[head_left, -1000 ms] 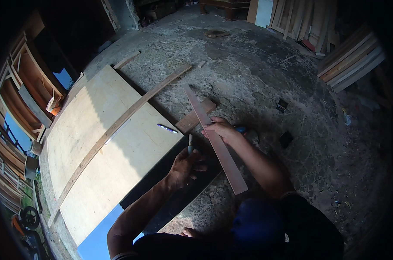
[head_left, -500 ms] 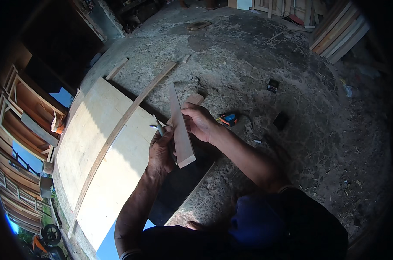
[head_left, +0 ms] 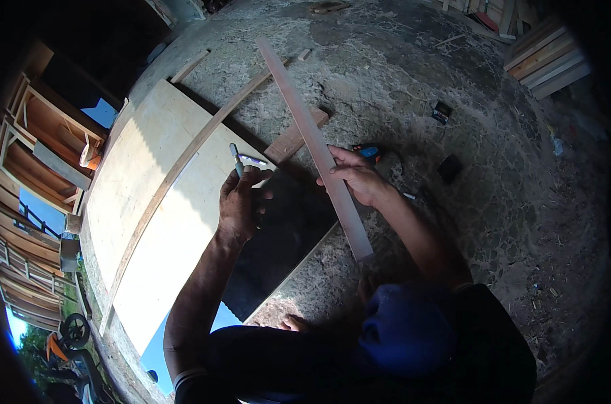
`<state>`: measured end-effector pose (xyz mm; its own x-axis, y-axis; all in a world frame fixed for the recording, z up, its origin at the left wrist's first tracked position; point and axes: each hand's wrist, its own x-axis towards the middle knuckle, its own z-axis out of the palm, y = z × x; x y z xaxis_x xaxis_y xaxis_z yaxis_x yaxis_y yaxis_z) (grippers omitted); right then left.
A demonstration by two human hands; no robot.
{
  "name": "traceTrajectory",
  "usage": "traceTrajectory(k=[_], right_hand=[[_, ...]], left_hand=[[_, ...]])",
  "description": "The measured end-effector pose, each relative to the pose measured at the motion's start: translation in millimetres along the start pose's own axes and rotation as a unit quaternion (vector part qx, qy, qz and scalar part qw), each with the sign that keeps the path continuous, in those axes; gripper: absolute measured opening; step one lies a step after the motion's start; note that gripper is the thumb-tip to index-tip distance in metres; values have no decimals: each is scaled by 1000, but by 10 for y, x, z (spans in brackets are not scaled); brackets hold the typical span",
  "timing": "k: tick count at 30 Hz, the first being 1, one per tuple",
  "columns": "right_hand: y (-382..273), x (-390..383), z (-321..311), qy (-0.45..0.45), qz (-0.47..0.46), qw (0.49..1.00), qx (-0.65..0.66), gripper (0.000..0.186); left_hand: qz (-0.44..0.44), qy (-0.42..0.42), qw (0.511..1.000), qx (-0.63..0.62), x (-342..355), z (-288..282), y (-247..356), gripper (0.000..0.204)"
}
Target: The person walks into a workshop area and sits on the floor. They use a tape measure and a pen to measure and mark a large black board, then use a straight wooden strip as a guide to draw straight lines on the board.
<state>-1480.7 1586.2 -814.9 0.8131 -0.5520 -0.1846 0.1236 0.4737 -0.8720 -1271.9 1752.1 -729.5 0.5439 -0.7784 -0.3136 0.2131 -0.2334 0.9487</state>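
My left hand (head_left: pixel 240 202) is closed around a slim grey-green tool (head_left: pixel 237 160) with a flat, wider head, shaped like a glass cutter. It hovers over a large sheet (head_left: pixel 204 249), cream in sunlight, dark and glossy at the right, blue at its lower corner. A purple-blue pen (head_left: pixel 253 159) shows just beyond the tool. My right hand (head_left: pixel 359 176) grips a long flat wooden strip (head_left: pixel 319 151) near its middle, thumb on one side. That strip is raised and slants from far left to near right. Under it lies a short wooden block (head_left: pixel 295 137).
A long wooden batten (head_left: pixel 177 176) crosses the sheet. Right of my right hand lie a blue tape measure (head_left: pixel 369 153) and two small black objects (head_left: pixel 447 168). Stacked planks (head_left: pixel 548 60) stand far right, wooden frames (head_left: pixel 56 148) at the left. Rough concrete floor (head_left: pixel 494 222) surrounds the sheet.
My right hand has moved right with the wooden strip, which now appears longer and more slanted. The left hand, closed on the tool, has come away from the strip and shifted slightly left.
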Motion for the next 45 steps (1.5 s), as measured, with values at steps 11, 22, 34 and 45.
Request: traceTrajectory(k=[11, 22, 34, 45], right_hand=[[1233, -921, 242, 39, 37, 987, -149, 56], [1190, -1176, 470, -11, 128, 974, -188, 52], [1283, -1009, 556, 86, -93, 943, -309, 47], [1460, -946, 359, 120, -13, 981, -154, 28]], left_hand=[[116, 5, 929, 352, -40, -621, -331, 61], [152, -15, 877, 456, -141, -521, -1314, 49], [141, 68, 941, 299, -274, 284, -1623, 50], [193, 72, 902, 379, -116, 31, -1835, 50]])
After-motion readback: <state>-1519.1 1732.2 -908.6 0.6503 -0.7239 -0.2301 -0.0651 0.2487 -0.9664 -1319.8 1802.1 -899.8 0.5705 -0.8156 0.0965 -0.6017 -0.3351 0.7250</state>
